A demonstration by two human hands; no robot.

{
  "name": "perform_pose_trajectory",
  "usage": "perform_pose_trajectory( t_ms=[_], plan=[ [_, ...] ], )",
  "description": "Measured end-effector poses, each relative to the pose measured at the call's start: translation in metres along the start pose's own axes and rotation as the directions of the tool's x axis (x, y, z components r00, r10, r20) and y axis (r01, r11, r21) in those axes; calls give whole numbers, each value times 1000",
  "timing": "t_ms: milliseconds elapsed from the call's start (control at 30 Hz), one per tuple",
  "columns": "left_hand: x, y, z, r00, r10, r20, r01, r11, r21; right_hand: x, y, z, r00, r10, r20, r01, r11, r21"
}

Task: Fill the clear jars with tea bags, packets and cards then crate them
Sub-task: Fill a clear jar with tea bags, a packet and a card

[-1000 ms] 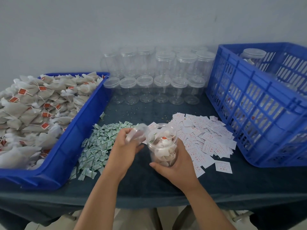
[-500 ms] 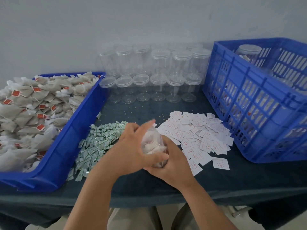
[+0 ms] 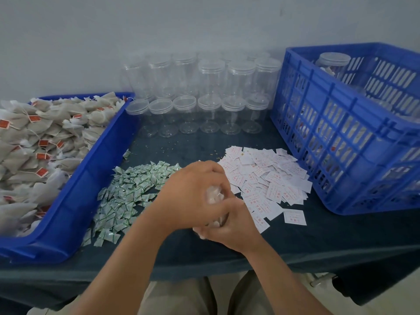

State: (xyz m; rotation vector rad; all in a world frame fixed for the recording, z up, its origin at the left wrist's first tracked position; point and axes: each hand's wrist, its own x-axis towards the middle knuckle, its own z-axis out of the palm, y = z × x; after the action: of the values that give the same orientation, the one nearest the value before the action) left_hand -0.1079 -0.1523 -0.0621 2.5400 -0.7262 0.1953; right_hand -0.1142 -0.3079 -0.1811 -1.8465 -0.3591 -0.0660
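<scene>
A clear jar [image 3: 213, 196] filled with tea bags stands at the table's front middle, mostly hidden by my hands. My left hand [image 3: 193, 196] covers its top, fingers curled round the lid. My right hand [image 3: 229, 226] grips the jar's body from below and the right. A pile of green-and-white packets [image 3: 127, 196] lies to the left, and a spread of white cards [image 3: 270, 178] with red print lies to the right.
A blue tray [image 3: 75, 201] heaped with tea bags [image 3: 36, 144] fills the left. Several empty lidded jars [image 3: 209, 105] stand in rows at the back. A blue crate [image 3: 341, 137] holding a filled jar [image 3: 333, 62] sits on the right. The table edge is near me.
My left hand brought the lid onto the open jar, then closed down over the jar's top. The right hand kept its hold on the jar.
</scene>
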Motion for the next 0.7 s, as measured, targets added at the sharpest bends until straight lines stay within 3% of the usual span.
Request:
perform_pose_trajectory(
  t_ms=[100,267,400,467,567,700],
  plan=[
    [-2,-14,-6,998,58,0,-54,923,-382,-3,-2,-1,1000,21,18,-21,999,36],
    [-11,-42,-18,988,-130,-89,97,947,-308,0,-2,0,997,11,-77,1,988,153],
    [-22,-41,-21,959,-277,58,258,768,-587,0,0,2,990,19,-139,6,985,174],
    [-21,-20,-9,945,-322,64,308,804,-508,1,-3,3,988,-5,-154,17,997,74],
    [-11,14,15,868,-485,-108,457,865,-210,1,-2,5,992,-53,-113,51,999,-20],
    [1,14,24,837,-502,-216,443,855,-269,-4,-2,0,997,-6,-79,8,1000,23]
  ],
)
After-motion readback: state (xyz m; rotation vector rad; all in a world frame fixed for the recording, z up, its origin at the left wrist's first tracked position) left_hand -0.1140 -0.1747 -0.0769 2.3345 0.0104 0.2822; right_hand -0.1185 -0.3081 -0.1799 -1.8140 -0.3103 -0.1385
